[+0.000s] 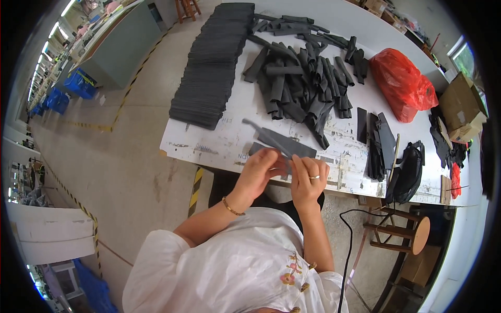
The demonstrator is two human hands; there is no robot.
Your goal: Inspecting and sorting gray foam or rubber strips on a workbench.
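Grey strip (268, 139) juts forward from left grip (260, 168) and right grip (309, 178), both pinching it.

Bright, diffuse light | glowing tube lights (54, 29) upper left | window (464, 58) upper right | red bag (399, 78) glossy | edges bowed, corners black

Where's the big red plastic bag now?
The red plastic bag sits at the head view's upper right on the white table, between the pile of dark strips and a cardboard box.
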